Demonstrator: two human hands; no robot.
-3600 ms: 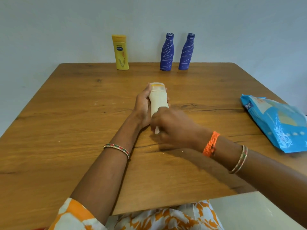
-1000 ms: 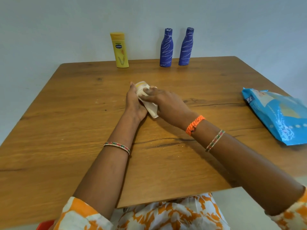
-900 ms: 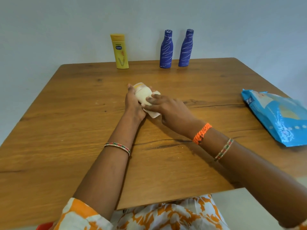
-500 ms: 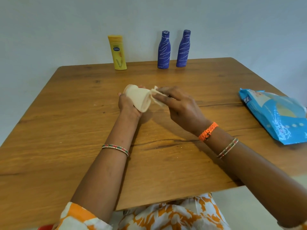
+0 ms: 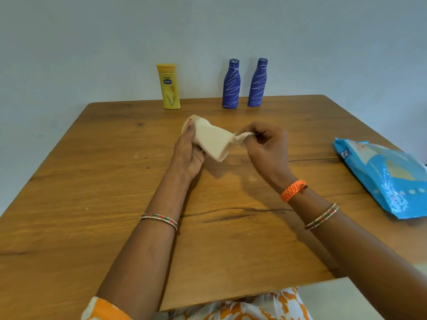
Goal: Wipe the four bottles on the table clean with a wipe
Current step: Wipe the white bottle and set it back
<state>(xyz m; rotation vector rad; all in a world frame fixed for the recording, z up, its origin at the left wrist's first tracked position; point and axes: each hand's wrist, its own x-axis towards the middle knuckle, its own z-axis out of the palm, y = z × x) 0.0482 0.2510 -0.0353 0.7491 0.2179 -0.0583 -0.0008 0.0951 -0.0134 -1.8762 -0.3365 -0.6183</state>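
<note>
Smooth matt cream plastic bottle (image 5: 211, 142) in the left hand (image 5: 188, 151), soft white cloth-like wipe (image 5: 241, 137) pinched by the right hand (image 5: 268, 146), grained satin wooden counter (image 5: 92, 181) beneath, glossy crinkled blue plastic pack (image 5: 388, 176) right of the hands, smooth yellow plastic bottle (image 5: 168, 86) beyond them.

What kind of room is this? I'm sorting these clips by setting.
Probably a home, though little shows: a plain wooden table against a bare pale wall, a yellow lotion bottle, two blue bottles and a blue wipes pack.
</note>
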